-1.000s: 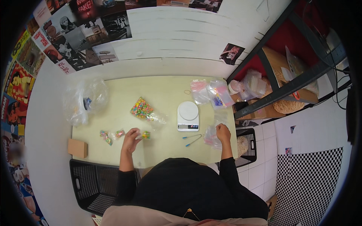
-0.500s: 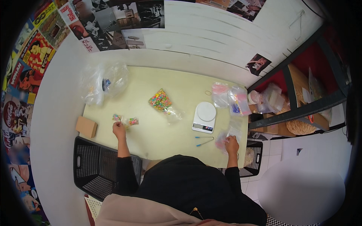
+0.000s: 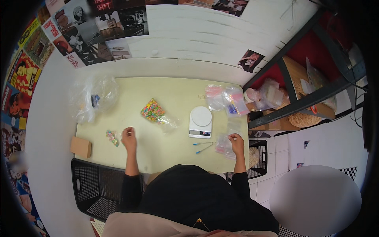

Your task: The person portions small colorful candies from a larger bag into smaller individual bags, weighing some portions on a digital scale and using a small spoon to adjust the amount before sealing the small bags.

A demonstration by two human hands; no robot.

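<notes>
Candy packets (image 3: 112,138), small, clear and filled with many colours, lie toward the left end of a broad pale-yellow table (image 3: 169,158). By that end stands a black mesh crate (image 3: 86,170), set lower than the tabletop. At the far left corner sits a big crumpled clear plastic bag (image 3: 83,108). Near the middle rests a larger bag of candy (image 3: 153,110), its full end away and to the left, its slack end trailing toward the right and nearer the person. Beyond the slack end, to the right, is a white digital kitchen scale (image 3: 200,118). A brown cardboard box (image 3: 81,147) sits at the left edge.

The left hand (image 3: 128,137) is the nearer one to the packets: they lie just beside it, on its left, apart from the fingers, their long axis slanting from far left to near right. Its fingers are curled in close to the thumb; whether something is pinched there I cannot tell. The right hand (image 3: 237,143), well apart from them, touches loose clear zip bags (image 3: 224,147), thumb and fingers drawn nearly together; the grip is unclear. Blue-tipped tongs (image 3: 203,147) lie spread near the scale, and a thin rubber band (image 3: 201,96) lies beyond it.
</notes>
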